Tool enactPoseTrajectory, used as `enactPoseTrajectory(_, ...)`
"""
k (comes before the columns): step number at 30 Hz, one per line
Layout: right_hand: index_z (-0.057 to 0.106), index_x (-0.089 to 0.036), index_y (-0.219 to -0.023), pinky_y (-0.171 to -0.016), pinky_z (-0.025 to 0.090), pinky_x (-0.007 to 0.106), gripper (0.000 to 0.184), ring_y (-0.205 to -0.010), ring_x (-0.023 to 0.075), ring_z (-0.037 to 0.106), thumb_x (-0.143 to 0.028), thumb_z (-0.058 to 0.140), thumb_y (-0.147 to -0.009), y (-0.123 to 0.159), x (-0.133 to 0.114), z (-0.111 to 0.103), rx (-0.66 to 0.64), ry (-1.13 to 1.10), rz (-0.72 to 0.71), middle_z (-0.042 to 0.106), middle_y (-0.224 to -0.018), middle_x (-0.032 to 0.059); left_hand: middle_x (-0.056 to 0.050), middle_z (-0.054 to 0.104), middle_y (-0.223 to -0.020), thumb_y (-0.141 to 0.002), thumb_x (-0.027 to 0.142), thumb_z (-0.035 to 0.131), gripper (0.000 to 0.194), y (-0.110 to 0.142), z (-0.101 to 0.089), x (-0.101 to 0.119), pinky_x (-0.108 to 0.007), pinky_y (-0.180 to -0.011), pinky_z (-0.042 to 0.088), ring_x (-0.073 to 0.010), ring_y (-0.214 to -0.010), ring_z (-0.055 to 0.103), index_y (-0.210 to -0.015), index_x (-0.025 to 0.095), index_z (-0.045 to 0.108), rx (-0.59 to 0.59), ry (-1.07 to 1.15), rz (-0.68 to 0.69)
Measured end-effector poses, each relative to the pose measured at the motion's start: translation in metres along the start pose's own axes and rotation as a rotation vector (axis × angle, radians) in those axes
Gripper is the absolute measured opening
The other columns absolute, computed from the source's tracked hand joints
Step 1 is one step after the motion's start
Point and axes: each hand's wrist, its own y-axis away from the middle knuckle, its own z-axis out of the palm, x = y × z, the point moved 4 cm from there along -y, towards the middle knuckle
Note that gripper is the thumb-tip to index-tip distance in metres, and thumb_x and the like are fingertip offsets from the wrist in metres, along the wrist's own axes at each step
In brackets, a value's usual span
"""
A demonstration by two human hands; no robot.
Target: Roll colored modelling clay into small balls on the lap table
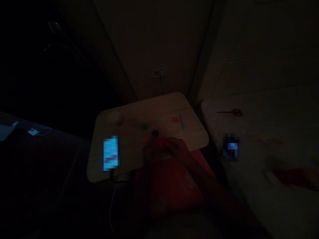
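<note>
Hands are together over the near edge of the worktop [134,111], w/ the red lump [161,142] between them. R hand [178,149] has its fingers bent onto the lump; L hand [150,151] is too dark to tell if it's closed on it. To work it well, I'd press w/ the finger pads, evenly from both sides, turning it a little b/w squeezes (light's v. poor, so go by feel). Best not to let it touch the yellow lump [146,139] or dark purple lump [155,132] just beyond, b/c soft stuff would prob. pick up colour. Green lump [145,126] sits a bit farther off. Containers: only one likely, a pale round tub [114,117] at the worktop's far left; contents, if any, can't be made out.
</note>
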Motion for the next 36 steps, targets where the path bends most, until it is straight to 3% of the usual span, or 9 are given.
enactPoseTrajectory(6,0.075,-0.019,-0.092,-0.061,0.056,0.029,0.044,-0.067,0.018,0.068,-0.063,0.067,-0.089,0.005,0.005,0.007,-0.021,-0.064,0.019,0.073,-0.08,0.0054,-0.005,0.071,-0.071,-0.097,0.052,0.057,0.042,0.001,-0.002,-0.003,-0.027,-0.057,0.05,-0.0179,-0.062,0.064,-0.083,0.017,0.076,0.124,-0.026,-0.092)
enactPoseTrajectory(12,0.075,-0.019,-0.088,-0.06,0.052,0.027,0.039,-0.066,0.0172,0.066,-0.057,0.065,-0.092,0.006,-0.002,0.012,-0.029,0.018,-0.01,0.072,-0.077,0.0045,-0.006,0.071,-0.069,-0.097,0.058,0.055,0.047,0.003,-0.004,-0.009,-0.03,-0.059,0.05,-0.0195,-0.061,0.064,-0.08,0.018,0.074,0.189,-0.072,-0.078)
enactPoseTrajectory(20,0.074,-0.018,-0.084,-0.056,0.047,0.026,0.031,-0.063,0.0163,0.061,-0.048,0.067,-0.092,0.002,-0.002,0.007,0.131,0.137,-0.023,0.071,-0.074,0.0037,-0.013,0.08,-0.104,-0.102,0.048,0.051,0.04,0.003,0.008,-0.008,-0.038,-0.084,0.062,-0.0256,-0.092,0.075,-0.112,0.019,0.077,0.063,-0.053,0.036)
enactPoseTrajectory(23,0.074,-0.019,-0.085,-0.058,0.048,0.026,0.03,-0.065,0.0169,0.062,-0.046,0.065,-0.093,0.001,-0.005,0.004,0.162,0.13,-0.057,0.072,-0.076,0.0041,-0.015,0.075,-0.127,-0.101,0.047,0.054,0.044,0.005,0.013,-0.011,-0.043,-0.101,0.059,-0.0283,-0.116,0.072,-0.13,0.02,0.071,0.011,0.054,0.027)
enactPoseTrajectory(26,0.071,-0.02,-0.077,-0.053,0.048,0.026,0.035,-0.057,0.0155,0.06,-0.051,0.066,-0.092,-0.001,-0.001,0.002,0.141,-0.002,0.007,0.068,-0.066,0.0022,-0.016,0.072,-0.134,-0.098,0.053,0.058,0.05,0.005,0.014,-0.012,-0.044,-0.107,0.057,-0.0301,-0.125,0.069,-0.134,0.02,0.07,-0.027,0.199,-0.037)
enactPoseTrajectory(31,0.069,-0.018,-0.073,-0.046,0.047,0.025,0.047,-0.046,0.014,0.058,-0.064,0.071,-0.084,-0.003,0.007,0.003,0.025,-0.18,0.141,0.066,-0.055,0.0015,-0.016,0.078,-0.119,-0.087,0.063,0.07,0.057,0.002,0.01,-0.009,-0.039,-0.084,0.065,-0.0298,-0.102,0.076,-0.125,0.02,0.075,-0.062,0.298,-0.157)
enactPoseTrajectory(36,0.072,-0.016,-0.081,-0.047,0.049,0.024,0.049,-0.047,0.0136,0.062,-0.065,0.076,-0.08,-0.001,0.013,0.005,-0.011,-0.208,0.189,0.07,-0.059,0.0021,-0.007,0.075,-0.074,-0.087,0.065,0.069,0.052,0.0,0.006,-0.003,-0.03,-0.057,0.057,-0.0193,-0.061,0.067,-0.106,0.018,0.08,-0.016,0.264,-0.207)
